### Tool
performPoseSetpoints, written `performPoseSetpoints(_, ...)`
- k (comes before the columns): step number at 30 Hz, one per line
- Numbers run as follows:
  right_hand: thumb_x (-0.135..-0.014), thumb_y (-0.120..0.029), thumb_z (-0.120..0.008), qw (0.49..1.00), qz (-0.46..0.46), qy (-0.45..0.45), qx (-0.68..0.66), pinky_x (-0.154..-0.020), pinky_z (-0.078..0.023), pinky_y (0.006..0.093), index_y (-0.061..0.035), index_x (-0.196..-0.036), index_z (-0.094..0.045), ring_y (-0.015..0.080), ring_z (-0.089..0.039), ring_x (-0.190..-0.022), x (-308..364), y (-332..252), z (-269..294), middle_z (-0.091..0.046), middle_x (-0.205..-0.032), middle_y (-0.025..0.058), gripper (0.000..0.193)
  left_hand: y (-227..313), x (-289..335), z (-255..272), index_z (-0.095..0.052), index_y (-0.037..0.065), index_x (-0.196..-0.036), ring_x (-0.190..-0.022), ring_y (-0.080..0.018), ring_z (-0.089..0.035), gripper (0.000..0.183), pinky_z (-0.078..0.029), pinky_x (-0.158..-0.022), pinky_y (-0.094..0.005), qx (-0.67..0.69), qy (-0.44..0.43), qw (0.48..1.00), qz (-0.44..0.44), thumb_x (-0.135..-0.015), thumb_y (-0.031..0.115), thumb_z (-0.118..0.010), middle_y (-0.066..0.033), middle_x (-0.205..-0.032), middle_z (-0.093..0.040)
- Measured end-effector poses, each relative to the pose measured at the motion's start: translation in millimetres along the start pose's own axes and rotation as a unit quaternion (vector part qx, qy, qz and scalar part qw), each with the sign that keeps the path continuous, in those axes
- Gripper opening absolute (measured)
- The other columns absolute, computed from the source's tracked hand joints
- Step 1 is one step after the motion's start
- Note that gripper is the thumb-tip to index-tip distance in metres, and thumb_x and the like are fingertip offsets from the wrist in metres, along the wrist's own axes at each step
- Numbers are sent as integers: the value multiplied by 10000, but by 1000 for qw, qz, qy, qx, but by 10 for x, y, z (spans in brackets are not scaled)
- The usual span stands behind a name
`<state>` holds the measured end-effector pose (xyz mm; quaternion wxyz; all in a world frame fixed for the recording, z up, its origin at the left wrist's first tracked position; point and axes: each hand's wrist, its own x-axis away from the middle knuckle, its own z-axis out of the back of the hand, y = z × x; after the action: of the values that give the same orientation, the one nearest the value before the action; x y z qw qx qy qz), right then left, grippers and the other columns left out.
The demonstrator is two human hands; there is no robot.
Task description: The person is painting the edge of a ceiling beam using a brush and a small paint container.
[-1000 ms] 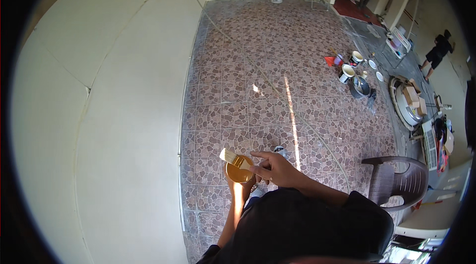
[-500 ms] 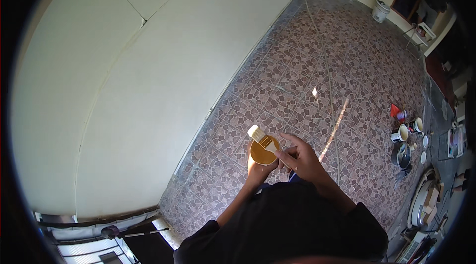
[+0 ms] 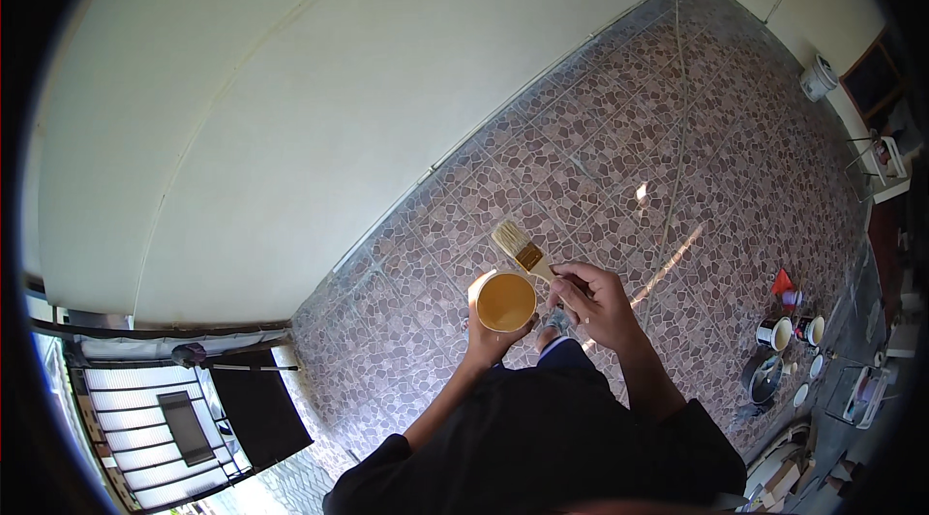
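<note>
My left hand [image 3: 487, 345] is wrapped round a small round tub [image 3: 506, 302] with a pale rim and an ochre-yellow inside. How full the tub is, I cannot tell. In my right hand [image 3: 595, 304] is a flat paintbrush [image 3: 524, 249], gripped by its pale wooden handle. Its cream bristles point up and to the left, beyond the far edge of the tub and apart from it. Both hands are in front of my dark shirt, above the floor.
A pale wall [image 3: 281, 147] runs along the left of the stone-patterned tile floor [image 3: 590, 196]. Open paint pots [image 3: 774, 333] and a dark basin [image 3: 763, 378] stand at the right. A white bucket [image 3: 819, 78] is at the far right. A barred gate [image 3: 145, 428] lies at the lower left.
The paintbrush, which lay across the tub's mouth, is now off it, beyond and to the right. My view has turned left, showing more of the gate.
</note>
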<state>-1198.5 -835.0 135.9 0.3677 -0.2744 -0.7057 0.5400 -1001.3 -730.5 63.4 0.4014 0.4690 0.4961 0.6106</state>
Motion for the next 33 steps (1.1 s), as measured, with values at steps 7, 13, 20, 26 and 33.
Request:
performPoseSetpoints(7,-1066,-173,-691,996,89,5,14,-757,-551,236,71,-1340,-671,76,-706,-913,-175,-52,210,-774,-1054,119,368,-496,274,-13,-363,18,-1465,-1206,-223,-630,923,-522,-1034,-381,-10,58,997,54,-768,148,-955,-122,-1311,-590)
performPoseSetpoints(13,-1025,-175,-752,990,79,115,16,-629,-514,221,47,-1265,-742,73,-689,-746,-91,-321,453,-781,-894,109,327,-567,243,-98,-371,21,-1458,-1239,-227,-604,917,-501,-1063,-376,-1,60,998,11,-761,145,-954,-118,-1314,-569)
performPoseSetpoints(20,-1001,-124,-762,957,108,268,-21,-500,-406,214,40,-1204,-764,69,-615,-591,173,-408,512,-745,-830,94,261,-340,232,-108,-377,23,-1467,-1241,-244,-607,919,-504,-1071,-379,-14,29,998,-45,-753,125,-946,-128,-1325,-568)
performPoseSetpoints(26,-1003,-159,-758,928,137,332,-100,-479,-359,222,32,-1096,-775,72,-578,-551,362,-331,183,-692,-763,57,214,-219,296,51,-350,22,-1520,-1319,-261,-592,979,-485,-1120,-396,22,-17,996,-83,-747,106,-944,-141,-1376,-583)
performPoseSetpoints(33,-1071,-270,-673,940,166,290,-65,-478,-339,225,11,-1018,-740,62,-542,-534,498,-345,-443,-617,-679,21,294,-323,534,336,-330,21,-1547,-1336,-269,-584,1027,-477,-1133,-412,9,-10,993,-113,-746,144,-961,-165,-1394,-589)
